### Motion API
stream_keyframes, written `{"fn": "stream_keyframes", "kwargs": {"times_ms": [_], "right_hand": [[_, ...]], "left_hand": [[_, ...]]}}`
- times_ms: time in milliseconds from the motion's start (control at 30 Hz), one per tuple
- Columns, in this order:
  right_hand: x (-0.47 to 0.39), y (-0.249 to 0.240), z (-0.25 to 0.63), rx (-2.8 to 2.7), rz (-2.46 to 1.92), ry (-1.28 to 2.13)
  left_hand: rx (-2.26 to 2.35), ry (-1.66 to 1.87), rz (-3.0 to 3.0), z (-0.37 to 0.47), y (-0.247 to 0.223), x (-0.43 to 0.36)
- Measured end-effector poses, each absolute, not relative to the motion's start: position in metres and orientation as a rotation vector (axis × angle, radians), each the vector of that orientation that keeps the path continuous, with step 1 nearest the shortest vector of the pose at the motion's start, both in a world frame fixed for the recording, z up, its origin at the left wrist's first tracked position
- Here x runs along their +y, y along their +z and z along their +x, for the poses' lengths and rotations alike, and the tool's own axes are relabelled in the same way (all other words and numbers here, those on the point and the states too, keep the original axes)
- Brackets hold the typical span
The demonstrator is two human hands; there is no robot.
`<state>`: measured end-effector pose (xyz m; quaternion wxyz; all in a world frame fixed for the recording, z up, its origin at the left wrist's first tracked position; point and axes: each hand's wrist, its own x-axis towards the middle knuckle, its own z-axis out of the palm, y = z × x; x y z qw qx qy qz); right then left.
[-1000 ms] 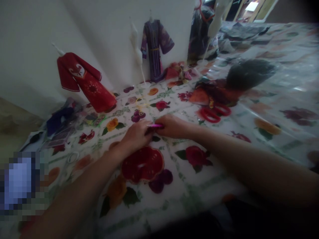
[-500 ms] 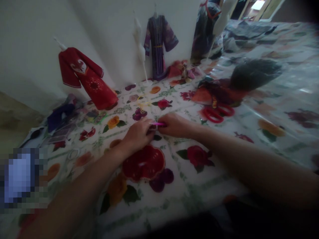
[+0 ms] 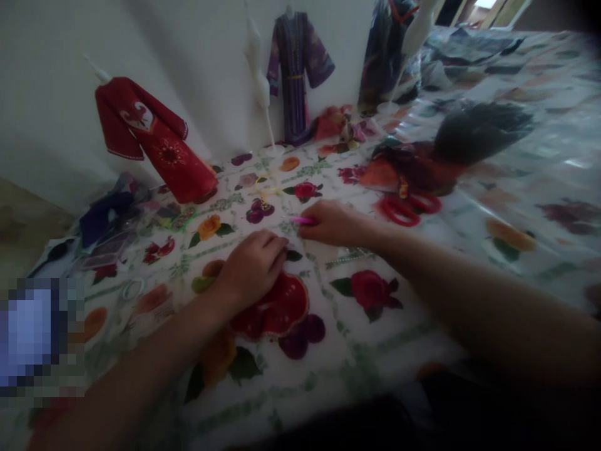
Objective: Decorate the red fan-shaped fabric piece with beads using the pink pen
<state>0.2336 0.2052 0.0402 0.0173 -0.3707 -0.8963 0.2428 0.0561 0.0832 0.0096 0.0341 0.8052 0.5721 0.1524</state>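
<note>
My right hand (image 3: 328,223) is closed around a slim pink pen-like tool (image 3: 304,220), whose thin tip points left just above the tablecloth. My left hand (image 3: 256,263) lies lower and to the left, its fingers bent together and their tips turned down. It covers the upper left part of a red, scalloped piece with a pale edge (image 3: 291,300). Whatever those fingertips hold, if anything, is hidden. A strand of small pale beads (image 3: 347,255) lies below my right wrist.
Red-handled scissors (image 3: 404,210) lie beyond my right forearm, beside dark and orange cloth (image 3: 399,166). A red dress (image 3: 164,144) leans on a stand at left. A purple robe (image 3: 295,75) and a bare white form (image 3: 257,62) stand by the wall. Clear plastic (image 3: 539,169) covers the right side.
My left hand has come away from the pink tool and moved down and left over the red piece. My right hand stays near its place, still holding the tool. The view has shifted slightly.
</note>
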Motion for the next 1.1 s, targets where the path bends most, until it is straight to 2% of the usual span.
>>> {"fn": "stream_keyframes", "kwargs": {"times_ms": [200,700,1100], "right_hand": [[0.207,0.046,0.238,-2.731,-1.135,0.805],[0.209,0.045,0.239,-2.739,-1.052,0.771],[0.212,0.047,0.242,-2.638,-1.029,0.796]], "left_hand": [[1.705,0.372,2.725,0.057,0.002,0.079],[1.838,-0.047,2.887,0.078,0.003,0.078],[1.841,0.680,2.702,0.044,0.051,0.067]]}}
